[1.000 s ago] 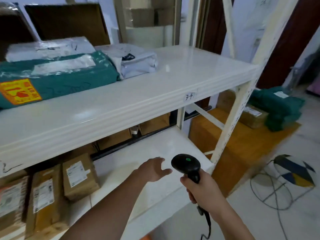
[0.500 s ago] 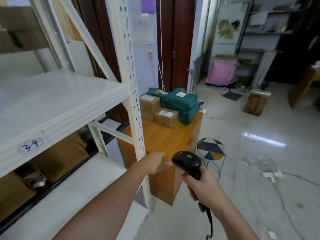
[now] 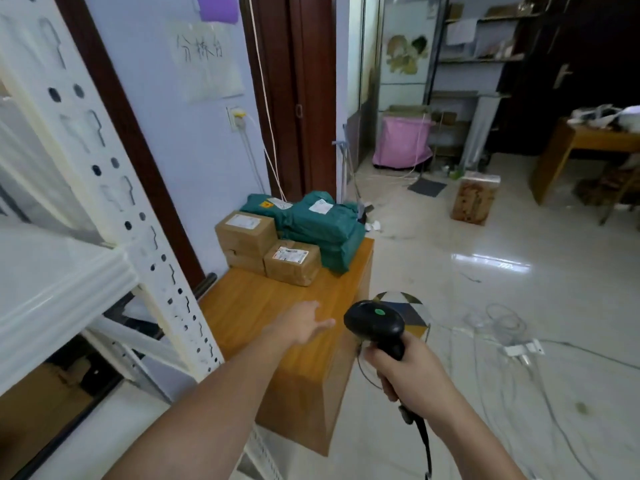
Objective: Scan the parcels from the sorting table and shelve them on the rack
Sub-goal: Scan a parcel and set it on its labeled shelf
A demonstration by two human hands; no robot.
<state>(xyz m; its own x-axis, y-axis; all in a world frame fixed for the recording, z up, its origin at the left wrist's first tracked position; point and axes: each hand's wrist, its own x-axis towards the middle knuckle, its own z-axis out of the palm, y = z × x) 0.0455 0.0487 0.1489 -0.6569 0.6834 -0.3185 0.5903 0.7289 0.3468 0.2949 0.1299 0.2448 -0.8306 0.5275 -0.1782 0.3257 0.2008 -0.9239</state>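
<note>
A wooden sorting table (image 3: 263,313) stands by the wall with parcels at its far end. Two brown cardboard boxes are stacked at the back (image 3: 245,233), and a smaller brown box (image 3: 291,261) with a printed label lies in front of them. Green plastic mailers (image 3: 318,226) are piled to their right. My left hand (image 3: 303,325) reaches out over the bare near part of the table, fingers apart, holding nothing. My right hand (image 3: 407,372) grips the handle of a black barcode scanner (image 3: 375,322), held just right of the table. The white rack (image 3: 62,278) fills the left side.
The rack's perforated upright (image 3: 114,188) stands between me and the table's left edge. A round patterned stool (image 3: 410,308) sits behind the scanner. Cables and a power strip (image 3: 519,348) lie on the tiled floor to the right. A pink-bagged bin (image 3: 401,143) stands farther back.
My view has swung right from the rack shelves to the sorting table, which is now closer. My left hand has stretched farther forward over the table. The scanner stays in my right hand.
</note>
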